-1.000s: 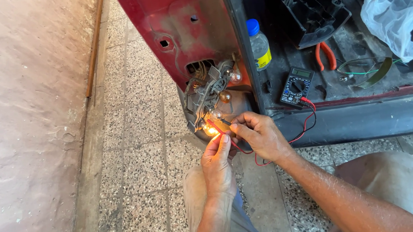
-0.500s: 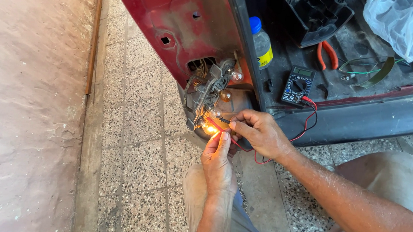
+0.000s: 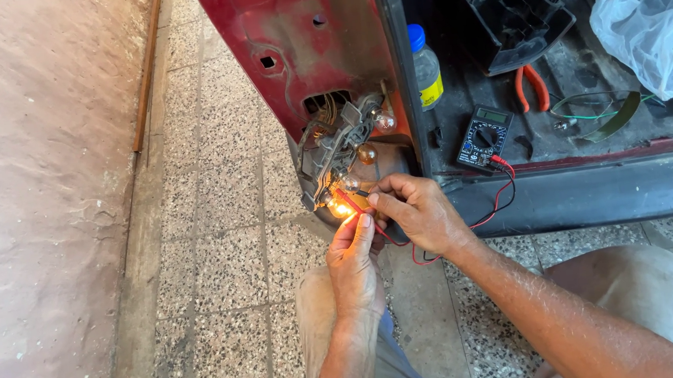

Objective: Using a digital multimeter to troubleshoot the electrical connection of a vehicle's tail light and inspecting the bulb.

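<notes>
Below the red car body, at the hanging tail-lamp bulb holder, your left hand reaches up with fingers pinched narrow just under the glowing bulb, touching it. Your right hand pinches a red probe wire against the same bulb, fingers closed on it. That wire runs back to the black multimeter lying in the boot beside orange-handled pliers and a clear plastic bottle.

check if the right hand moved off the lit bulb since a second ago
No. The right hand stays pinched by the lit bulb, same spot below the lamp holder.
</notes>
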